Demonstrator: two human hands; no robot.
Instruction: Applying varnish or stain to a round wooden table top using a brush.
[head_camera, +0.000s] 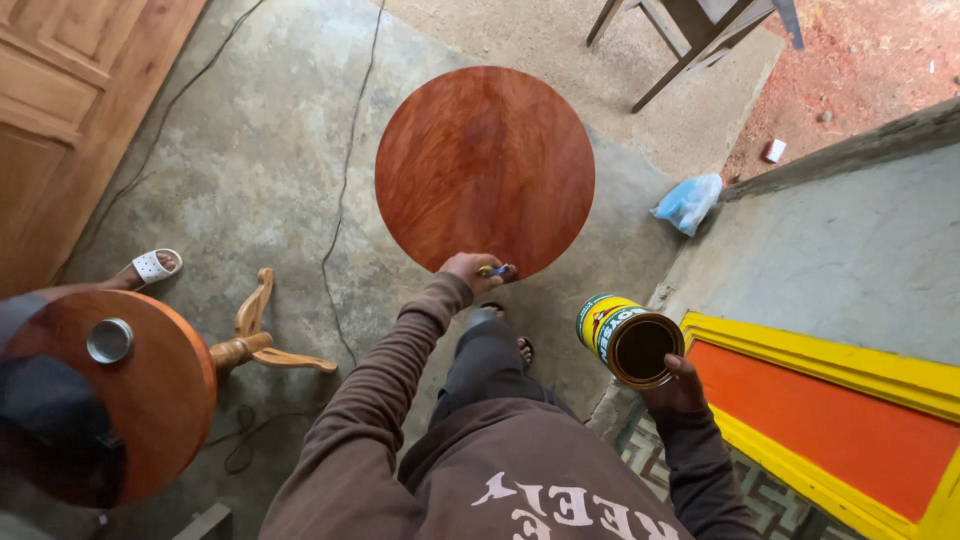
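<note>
Two hands busy: left hand grips a brush at the glossy round tabletop, right hand clasps an open tin.

My left hand grips a small brush handle at the near edge of the round reddish-brown tabletop, which stands on the concrete floor. My right hand holds an open tin can, tilted so its dark inside shows. At left lies a second round table on its side, pedestal legs outward. A blue plastic bag lies near the step.
</note>
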